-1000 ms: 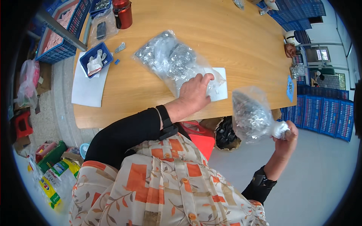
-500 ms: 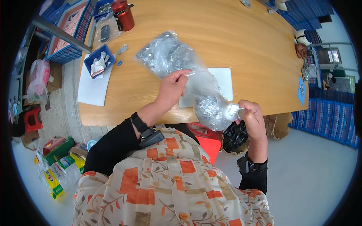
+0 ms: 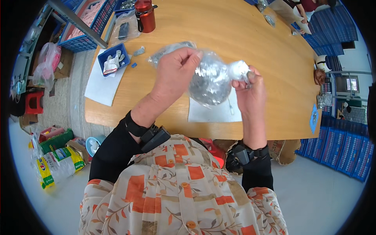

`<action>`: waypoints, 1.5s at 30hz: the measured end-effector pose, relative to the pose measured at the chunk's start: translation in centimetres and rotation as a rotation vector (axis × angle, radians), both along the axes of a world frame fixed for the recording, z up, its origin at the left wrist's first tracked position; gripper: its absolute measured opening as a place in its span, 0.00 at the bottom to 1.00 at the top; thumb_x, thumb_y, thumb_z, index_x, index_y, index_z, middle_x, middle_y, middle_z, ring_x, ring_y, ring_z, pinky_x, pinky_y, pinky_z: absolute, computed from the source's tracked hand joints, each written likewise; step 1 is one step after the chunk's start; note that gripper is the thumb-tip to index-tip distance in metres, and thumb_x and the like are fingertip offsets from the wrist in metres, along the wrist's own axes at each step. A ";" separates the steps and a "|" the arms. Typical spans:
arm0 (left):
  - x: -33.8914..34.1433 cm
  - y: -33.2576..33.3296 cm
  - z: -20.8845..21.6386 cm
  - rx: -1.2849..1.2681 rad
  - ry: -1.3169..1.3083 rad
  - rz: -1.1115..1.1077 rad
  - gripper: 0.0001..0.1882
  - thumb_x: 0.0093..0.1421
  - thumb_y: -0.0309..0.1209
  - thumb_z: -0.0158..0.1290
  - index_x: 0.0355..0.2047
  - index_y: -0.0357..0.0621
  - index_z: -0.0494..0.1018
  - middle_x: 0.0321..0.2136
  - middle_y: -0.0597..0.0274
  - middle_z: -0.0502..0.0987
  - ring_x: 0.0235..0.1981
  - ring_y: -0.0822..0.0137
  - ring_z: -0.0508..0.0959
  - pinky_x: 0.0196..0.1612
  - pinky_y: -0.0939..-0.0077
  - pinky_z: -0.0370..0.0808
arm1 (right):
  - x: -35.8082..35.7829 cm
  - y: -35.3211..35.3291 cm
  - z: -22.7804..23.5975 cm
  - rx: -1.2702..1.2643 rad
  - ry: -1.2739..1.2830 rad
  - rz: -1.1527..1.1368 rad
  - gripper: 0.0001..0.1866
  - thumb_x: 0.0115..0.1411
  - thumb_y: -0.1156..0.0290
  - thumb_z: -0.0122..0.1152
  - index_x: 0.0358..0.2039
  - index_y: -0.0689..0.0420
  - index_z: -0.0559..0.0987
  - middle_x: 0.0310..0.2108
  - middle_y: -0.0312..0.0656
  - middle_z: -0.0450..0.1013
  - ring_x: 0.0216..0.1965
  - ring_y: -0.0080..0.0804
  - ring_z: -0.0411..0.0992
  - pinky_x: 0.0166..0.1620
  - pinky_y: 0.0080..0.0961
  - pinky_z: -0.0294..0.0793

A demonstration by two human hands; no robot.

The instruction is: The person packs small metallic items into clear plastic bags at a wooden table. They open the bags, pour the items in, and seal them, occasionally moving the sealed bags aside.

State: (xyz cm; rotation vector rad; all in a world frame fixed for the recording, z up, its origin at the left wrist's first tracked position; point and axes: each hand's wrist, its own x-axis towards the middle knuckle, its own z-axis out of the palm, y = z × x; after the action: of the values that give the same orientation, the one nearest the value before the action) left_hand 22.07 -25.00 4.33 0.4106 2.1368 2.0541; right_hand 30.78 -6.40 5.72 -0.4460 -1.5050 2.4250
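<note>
A clear plastic bag (image 3: pixel 210 84) of small shiny silvery parts hangs above the table between my hands. My right hand (image 3: pixel 252 92) is closed round its bunched, whitish neck. My left hand (image 3: pixel 172 72) pinches thin plastic film at the bag's upper left, fingertips together. Behind that hand, another bulge of clear plastic with silvery contents (image 3: pixel 170 49) lies on the table, mostly hidden; whether it joins the hanging bag I cannot tell. Under the bag is a white sheet (image 3: pixel 203 113) at the table's near edge, with a small thin object (image 3: pixel 230 106) on it.
At the left of the wooden table (image 3: pixel 219 35) are a blue bin (image 3: pixel 113 59) holding a glove, a white sheet (image 3: pixel 102 88) and a red flask (image 3: pixel 145 17). Blue crates (image 3: pixel 337 145) stack up at the right. A co-worker's arm (image 3: pixel 301 11) shows at the far right.
Both hands have risen and moved farther over the table, lifting the bag off the near edge. The white sheet below is more exposed. The view has shifted slightly.
</note>
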 end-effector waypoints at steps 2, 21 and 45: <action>-0.9 0.0 0.7 -0.025 0.006 0.041 0.11 0.64 0.32 0.56 0.33 0.34 0.77 0.18 0.60 0.73 0.21 0.76 0.70 0.27 0.76 0.69 | -1.5 -1.1 -1.3 -0.189 0.032 -0.091 0.07 0.61 0.69 0.42 0.29 0.57 0.67 0.22 0.35 0.62 0.27 0.29 0.66 0.39 0.31 0.71; -2.1 -8.6 -8.3 -0.329 0.262 0.395 0.14 0.64 0.34 0.54 0.46 0.39 0.72 0.30 0.64 0.72 0.32 0.73 0.71 0.37 0.81 0.68 | -9.2 -7.8 -4.1 -0.661 0.021 0.047 0.08 0.64 0.67 0.46 0.31 0.57 0.62 0.27 0.39 0.62 0.32 0.33 0.66 0.53 0.41 0.72; -6.6 -7.5 -2.7 0.200 -0.332 0.272 0.18 0.64 0.37 0.48 0.24 0.34 0.73 0.20 0.66 0.74 0.24 0.76 0.72 0.32 0.78 0.70 | -18.5 -5.1 -1.6 -0.695 0.323 -0.130 0.10 0.65 0.67 0.39 0.29 0.60 0.61 0.21 0.36 0.55 0.24 0.32 0.60 0.57 0.52 0.72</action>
State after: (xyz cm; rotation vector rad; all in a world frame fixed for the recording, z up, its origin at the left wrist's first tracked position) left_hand 15.48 -32.52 1.67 -0.2031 1.8820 2.2930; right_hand 12.33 -11.46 4.17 -0.2415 -0.4654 2.6906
